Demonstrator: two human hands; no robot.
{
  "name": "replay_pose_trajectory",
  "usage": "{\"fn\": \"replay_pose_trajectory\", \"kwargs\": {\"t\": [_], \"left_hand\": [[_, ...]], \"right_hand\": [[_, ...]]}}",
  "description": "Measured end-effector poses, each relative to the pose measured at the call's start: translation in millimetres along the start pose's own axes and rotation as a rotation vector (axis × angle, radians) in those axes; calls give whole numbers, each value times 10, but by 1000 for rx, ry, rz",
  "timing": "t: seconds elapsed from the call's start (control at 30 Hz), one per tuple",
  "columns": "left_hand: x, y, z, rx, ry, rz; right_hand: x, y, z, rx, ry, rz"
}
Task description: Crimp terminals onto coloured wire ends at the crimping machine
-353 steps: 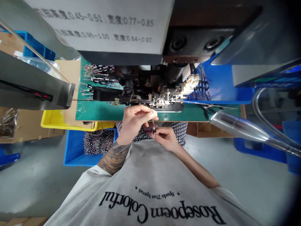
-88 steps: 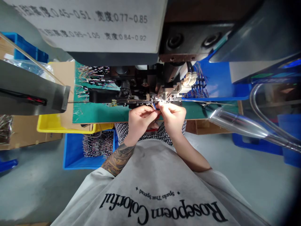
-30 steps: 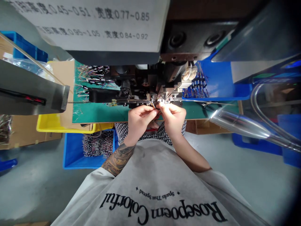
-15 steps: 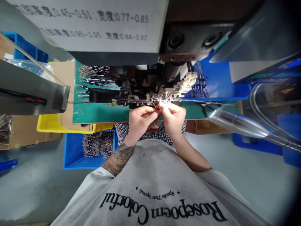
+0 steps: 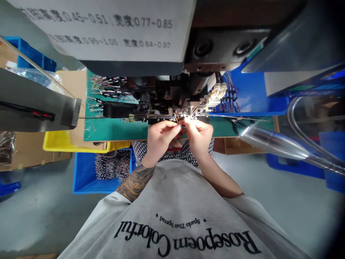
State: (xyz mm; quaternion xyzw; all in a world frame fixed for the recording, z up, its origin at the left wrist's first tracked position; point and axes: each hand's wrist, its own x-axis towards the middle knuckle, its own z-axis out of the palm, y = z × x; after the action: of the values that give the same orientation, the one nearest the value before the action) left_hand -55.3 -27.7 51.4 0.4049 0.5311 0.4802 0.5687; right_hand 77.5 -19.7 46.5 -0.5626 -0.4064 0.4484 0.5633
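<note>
Both hands meet at the near edge of the machine (image 5: 172, 104). The left hand (image 5: 159, 138) and the right hand (image 5: 199, 136) each hold a pinching grip on a thin wire (image 5: 176, 120), whose orange end sits between the fingertips, right at the machine's metal guide. The fine detail at the fingertips is too small to resolve.

The machine stands on a counter covered by a green mat (image 5: 113, 127). Loose wire pieces (image 5: 107, 88) lie on the far left of the mat. A blue tray (image 5: 250, 97) sits on the right of the counter with more wires along its left wall. A yellow bin (image 5: 72, 144) lies left of the counter, and a blue crate (image 5: 88, 172) of wire bundles stands below it on the grey floor (image 5: 35, 208). A shiny metal hose (image 5: 283, 147) crosses the right side.

A white sheet (image 5: 115, 28) on the machine housing carries printed figures, readable as "0.45~0.51", "0.77~0.85", "0.95~1.05" and "0.84~0.92". The person's grey shirt (image 5: 178, 216) reads "Rosepoem Colorful" and "Sparks That Spread".
</note>
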Motion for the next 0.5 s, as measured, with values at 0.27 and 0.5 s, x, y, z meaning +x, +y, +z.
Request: {"fn": "replay_pose_trajectory", "kwargs": {"t": [0.27,0.5], "left_hand": [[-17,39,-14,79,-28,9],[-29,8,-22,49,-33,55]], "right_hand": [[-30,-25,-42,-66,-70,-10],[15,-67,4,-31,-29,-27]]}}
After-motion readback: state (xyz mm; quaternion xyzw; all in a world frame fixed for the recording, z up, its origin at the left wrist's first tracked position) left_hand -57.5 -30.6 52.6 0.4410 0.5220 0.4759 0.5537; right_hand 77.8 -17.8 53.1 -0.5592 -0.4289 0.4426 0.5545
